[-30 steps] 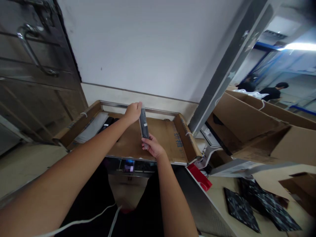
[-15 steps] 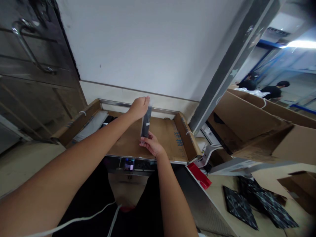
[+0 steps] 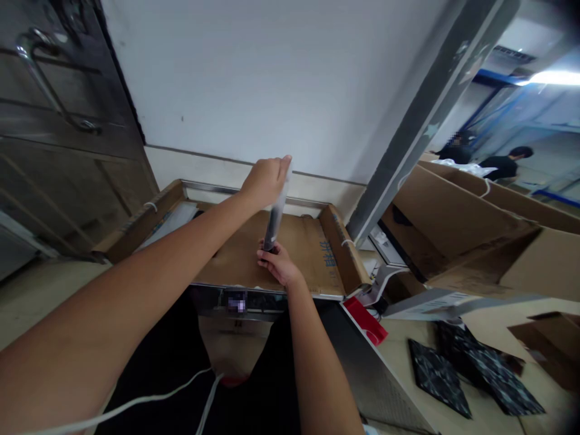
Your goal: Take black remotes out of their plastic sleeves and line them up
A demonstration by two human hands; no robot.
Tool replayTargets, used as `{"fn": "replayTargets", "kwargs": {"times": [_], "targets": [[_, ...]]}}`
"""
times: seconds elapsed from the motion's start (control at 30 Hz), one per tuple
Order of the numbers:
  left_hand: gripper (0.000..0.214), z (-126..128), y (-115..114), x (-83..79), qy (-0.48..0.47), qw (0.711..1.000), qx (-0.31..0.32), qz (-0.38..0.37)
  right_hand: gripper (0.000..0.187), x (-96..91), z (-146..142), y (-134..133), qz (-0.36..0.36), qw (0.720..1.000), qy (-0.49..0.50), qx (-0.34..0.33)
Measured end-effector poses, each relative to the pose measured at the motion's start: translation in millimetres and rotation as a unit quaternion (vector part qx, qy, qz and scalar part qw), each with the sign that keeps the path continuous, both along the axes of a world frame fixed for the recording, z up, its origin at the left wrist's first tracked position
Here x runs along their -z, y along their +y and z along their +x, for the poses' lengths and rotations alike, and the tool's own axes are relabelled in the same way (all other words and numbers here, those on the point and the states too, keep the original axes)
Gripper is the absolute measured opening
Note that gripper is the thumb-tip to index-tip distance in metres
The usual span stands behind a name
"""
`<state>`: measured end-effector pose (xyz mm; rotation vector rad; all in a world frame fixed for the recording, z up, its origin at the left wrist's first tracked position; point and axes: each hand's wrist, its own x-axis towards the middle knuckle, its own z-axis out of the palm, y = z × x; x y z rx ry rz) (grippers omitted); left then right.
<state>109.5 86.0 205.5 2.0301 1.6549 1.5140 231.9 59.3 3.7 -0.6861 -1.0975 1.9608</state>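
1. The right hand is closing around the lower end of a slim dark object, fingers curled tight about it, holding it upright over the cardboard tray
2. The left hand, up at 12 o'clock from the right, is pinching the top of a clear plastic sleeve between thumb and fingertips; the sleeve is hanging down over the upper part of the dark object
3. Judging by this, the step in hand is the sliding of sleeve and object along one another; whether the sleeve is going on or coming off I cannot tell from this view. The next move is calling for a straight pull along the object's length, the right hand gripping firm so the thing is not slipping
4. Out from the hands, the cardboard tray is lying on a metal-edged worktop against the white wall; at 9 o'clock in the tray a pale flat packet is resting
5. At 3 o'clock a red item is sitting just beside the tray's corner, with large cardboard boxes beyond it
6. At 4 o'clock dark patterned flat pieces are lying on a lower surface
7. Far off at 2 o'clock other people are working, well apart from these hands
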Motion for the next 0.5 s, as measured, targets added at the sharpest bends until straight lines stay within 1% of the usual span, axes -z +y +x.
{"fn": "replayTargets", "kwargs": {"times": [0.07, 0.13, 0.23, 0.3, 0.33, 0.4, 0.43, 0.5], "targets": [[0.06, -12, 5, -10.9, -0.041, 0.999, -0.017, -0.001, 0.047, 1.1, 0, 0, -0.004, 1.0, -0.004, 0.0], [0.064, -32, 11, -23.8, -0.107, 0.993, -0.041, -0.001, 0.044, 2.9, -1, 0, -0.006, 1.0, -0.005, 0.006], [0.063, -75, 16, -42.1, -0.211, 0.973, -0.095, 0.011, 0.044, 6.3, -2, 2, -0.006, 1.0, -0.005, 0.016], [0.058, -105, 16, -47.9, -0.246, 0.96, -0.135, 0.017, 0.043, 7.9, -2, 4, -0.015, 1.0, -0.004, 0.024], [0.055, -118, 14, -47.7, -0.247, 0.956, -0.156, 0.017, 0.043, 8.2, -3, 5, -0.021, 0.999, -0.001, 0.032], [0.052, -138, 11, -40.7, -0.227, 0.953, -0.202, 0.016, 0.041, 8.1, -3, 7, -0.033, 0.998, 0.009, 0.057], [0.051, -144, 9, -34.3, -0.21, 0.952, -0.223, 0.014, 0.04, 7.6, -3, 8, -0.037, 0.997, 0.016, 0.07], [0.047, -149, 5, -16.9, -0.173, 0.953, -0.25, 0.003, 0.039, 6.5, -2, 8, -0.042, 0.994, 0.029, 0.095]]}}
